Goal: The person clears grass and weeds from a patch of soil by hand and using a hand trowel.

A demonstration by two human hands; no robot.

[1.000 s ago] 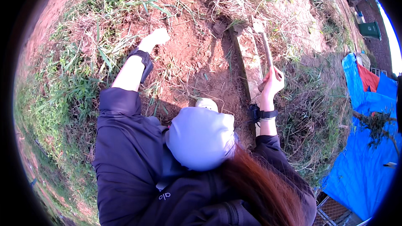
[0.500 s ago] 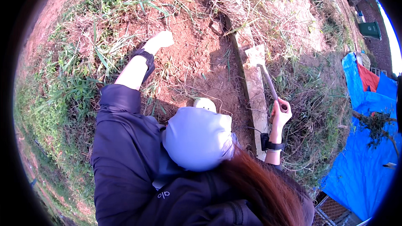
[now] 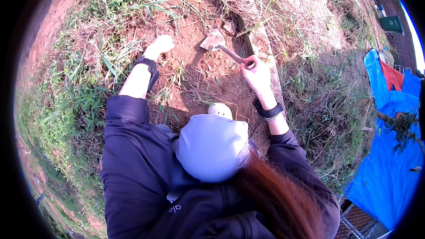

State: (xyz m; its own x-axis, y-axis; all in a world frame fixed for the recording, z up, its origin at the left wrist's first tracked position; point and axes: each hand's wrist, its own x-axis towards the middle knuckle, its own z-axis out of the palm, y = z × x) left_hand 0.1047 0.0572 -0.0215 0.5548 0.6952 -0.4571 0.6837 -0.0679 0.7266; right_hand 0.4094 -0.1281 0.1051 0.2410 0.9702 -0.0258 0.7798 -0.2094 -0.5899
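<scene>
Outdoors, garden or yard: bare reddish soil (image 3: pixel 188 22), green weeds (image 3: pixel 79 79), blue tarp (image 3: pixel 385 172), green bin (image 3: pixel 391 25).

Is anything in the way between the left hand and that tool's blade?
Nothing visible: only soil shows between the left hand and the blade. The right hand grips the handle.

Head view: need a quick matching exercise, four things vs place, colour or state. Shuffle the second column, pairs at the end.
Things
1. tool
2. left hand
3. tarp
4. bin

Place, colour or state
A. green, toward the upper right of the picture
B. curled closed
C. held in the right hand
D. blue, spread along the right side of the picture

Pairs: 1-C, 2-B, 3-D, 4-A
</scene>
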